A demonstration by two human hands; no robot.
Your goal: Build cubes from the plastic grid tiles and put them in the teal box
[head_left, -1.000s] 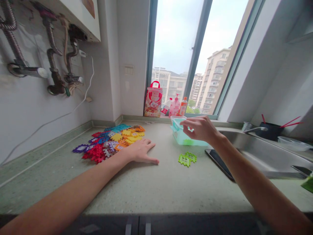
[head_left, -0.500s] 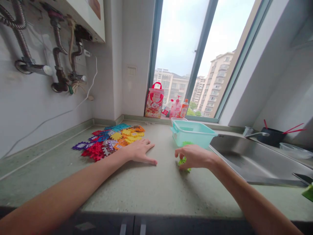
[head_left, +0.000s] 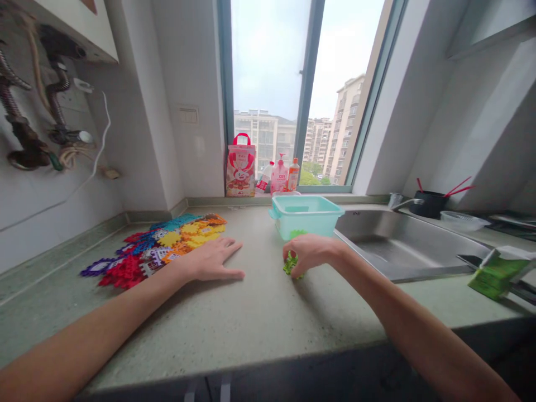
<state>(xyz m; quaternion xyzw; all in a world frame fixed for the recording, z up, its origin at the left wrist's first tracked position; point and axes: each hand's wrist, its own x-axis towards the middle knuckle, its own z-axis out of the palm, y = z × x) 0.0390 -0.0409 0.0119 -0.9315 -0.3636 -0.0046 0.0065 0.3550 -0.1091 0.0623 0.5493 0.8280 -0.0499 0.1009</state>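
My right hand [head_left: 312, 251] has its fingers closed round light-green plastic building pieces [head_left: 290, 264], just in front of the turquoise plastic tub [head_left: 307, 223]. Something green shows through the tub's near wall. My left hand [head_left: 215, 259] lies with its fingers spread on the counter, holding nothing. It is beside a heap of building pieces in yellow [head_left: 195, 237], red [head_left: 123, 272], blue [head_left: 144, 241], purple [head_left: 100, 267], orange and white, and partly covers the near right side of the heap.
A steel sink [head_left: 402, 240] is set into the counter [head_left: 234, 329] right of the tub. Behind it stands a black pot [head_left: 427, 204] with red sticks. A green carton [head_left: 496, 276] is at the far right. A bag [head_left: 240, 170] and several bottles stand on the windowsill.
The camera view has turned to the right, so things appear further left. My right hand has gripped the green pieces more closely. My left hand stays spread beside the heap.
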